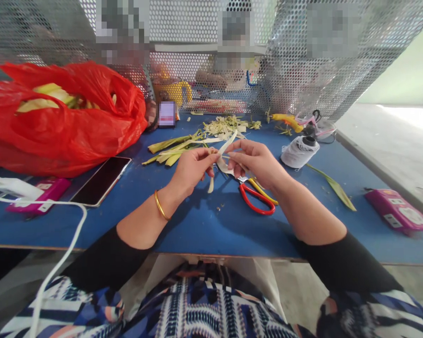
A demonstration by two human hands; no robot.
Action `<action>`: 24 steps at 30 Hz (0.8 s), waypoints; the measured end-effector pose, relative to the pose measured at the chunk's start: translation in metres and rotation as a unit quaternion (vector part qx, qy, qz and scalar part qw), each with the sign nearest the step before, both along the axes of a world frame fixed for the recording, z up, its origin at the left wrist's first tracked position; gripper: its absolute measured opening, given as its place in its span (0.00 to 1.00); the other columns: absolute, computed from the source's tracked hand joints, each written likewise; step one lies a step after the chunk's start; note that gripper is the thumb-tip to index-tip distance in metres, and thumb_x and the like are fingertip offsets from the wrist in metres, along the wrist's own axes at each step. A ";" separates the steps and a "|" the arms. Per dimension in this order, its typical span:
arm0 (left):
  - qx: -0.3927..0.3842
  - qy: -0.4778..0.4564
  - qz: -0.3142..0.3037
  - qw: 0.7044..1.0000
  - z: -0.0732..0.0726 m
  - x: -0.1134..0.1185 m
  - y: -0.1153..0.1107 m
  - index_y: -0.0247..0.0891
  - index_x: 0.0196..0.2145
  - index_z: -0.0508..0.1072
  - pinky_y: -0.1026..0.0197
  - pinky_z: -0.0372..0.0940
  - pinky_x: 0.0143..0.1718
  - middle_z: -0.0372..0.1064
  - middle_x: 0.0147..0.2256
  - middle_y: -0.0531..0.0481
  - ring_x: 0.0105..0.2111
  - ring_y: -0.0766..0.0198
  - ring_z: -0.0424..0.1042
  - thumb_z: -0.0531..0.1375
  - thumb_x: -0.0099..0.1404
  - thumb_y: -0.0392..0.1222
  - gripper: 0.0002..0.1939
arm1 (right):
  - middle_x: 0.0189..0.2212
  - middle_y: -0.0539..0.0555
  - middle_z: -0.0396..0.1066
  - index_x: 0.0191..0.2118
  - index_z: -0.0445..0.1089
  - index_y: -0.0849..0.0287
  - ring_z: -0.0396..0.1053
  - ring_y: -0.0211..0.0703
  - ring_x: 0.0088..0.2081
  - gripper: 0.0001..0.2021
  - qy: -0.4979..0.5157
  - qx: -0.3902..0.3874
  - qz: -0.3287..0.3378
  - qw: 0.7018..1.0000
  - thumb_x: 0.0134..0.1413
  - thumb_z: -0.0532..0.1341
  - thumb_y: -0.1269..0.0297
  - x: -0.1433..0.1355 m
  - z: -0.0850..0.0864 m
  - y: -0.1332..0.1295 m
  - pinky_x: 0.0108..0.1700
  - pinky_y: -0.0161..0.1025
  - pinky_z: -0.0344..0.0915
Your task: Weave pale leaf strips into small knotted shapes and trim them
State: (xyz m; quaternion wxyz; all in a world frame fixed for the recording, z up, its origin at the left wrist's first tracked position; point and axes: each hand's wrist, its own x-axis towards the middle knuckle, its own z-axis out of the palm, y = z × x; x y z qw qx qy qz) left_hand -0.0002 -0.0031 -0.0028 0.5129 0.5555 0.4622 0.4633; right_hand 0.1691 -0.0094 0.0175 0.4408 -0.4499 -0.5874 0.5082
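Observation:
My left hand [192,172] is closed in a pinch on a pale strip of husk [229,142], which looks like corn husk. Fingertips of my right hand [253,160] pinch the same strip from the other side. One end sticks up between the hands, and a short tail hangs below the left fingers. Under my right hand lie scissors [256,201] with red and yellow handles; their blades are partly hidden. Just beyond the left hand rests a bundle of yellow-green husks [172,149]. Behind both hands is a heap of shredded husk trimmings [229,126].
A red plastic bag [102,129] of husks and a dark phone [100,182] occupy the left side. White cable [78,220] crosses the front left. To the right are a white thread spool [300,154], a loose leaf [338,190] and a purple packet [398,209]. Perforated metal [183,28] stands behind.

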 end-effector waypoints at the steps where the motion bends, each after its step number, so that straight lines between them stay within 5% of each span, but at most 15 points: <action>1: -0.018 -0.022 0.003 1.000 0.002 -0.001 0.001 0.34 0.34 0.77 0.69 0.50 0.15 0.71 0.25 0.54 0.15 0.76 0.61 0.66 0.59 0.42 0.08 | 0.22 0.48 0.75 0.35 0.72 0.59 0.66 0.33 0.18 0.08 0.025 0.002 0.022 0.999 0.48 0.67 0.64 0.003 0.003 0.000 0.20 0.32 0.58; 7: -0.075 -0.087 -0.015 0.993 0.008 -0.005 0.003 0.34 0.28 0.74 0.70 0.44 0.15 0.66 0.21 0.57 0.15 0.78 0.55 0.67 0.57 0.39 0.07 | 0.33 0.55 0.78 0.38 0.78 0.60 0.72 0.37 0.26 0.13 0.049 0.047 0.095 0.993 0.47 0.70 0.59 0.016 0.008 0.001 0.29 0.37 0.69; 11: -0.095 -0.082 -0.021 0.992 0.009 -0.005 0.001 0.34 0.27 0.74 0.70 0.45 0.16 0.62 0.19 0.59 0.15 0.78 0.55 0.68 0.55 0.38 0.07 | 0.25 0.49 0.72 0.31 0.78 0.57 0.65 0.34 0.24 0.12 0.033 0.164 -0.012 0.986 0.50 0.69 0.52 0.008 -0.001 0.005 0.28 0.37 0.65; 16: -0.106 -0.071 -0.051 0.991 0.008 -0.006 0.000 0.33 0.29 0.76 0.69 0.44 0.17 0.62 0.19 0.59 0.16 0.77 0.56 0.68 0.53 0.34 0.05 | 0.29 0.50 0.70 0.30 0.75 0.53 0.66 0.38 0.32 0.16 0.055 0.226 -0.098 0.968 0.57 0.62 0.47 0.004 -0.006 0.007 0.37 0.38 0.65; 24: -0.082 -0.024 -0.013 0.996 0.007 -0.005 0.002 0.34 0.30 0.78 0.69 0.51 0.19 0.66 0.20 0.57 0.17 0.76 0.58 0.66 0.54 0.31 0.04 | 0.27 0.52 0.66 0.18 0.71 0.58 0.64 0.42 0.36 0.16 -0.162 0.199 0.052 0.965 0.54 0.62 0.59 0.014 0.003 0.004 0.43 0.43 0.60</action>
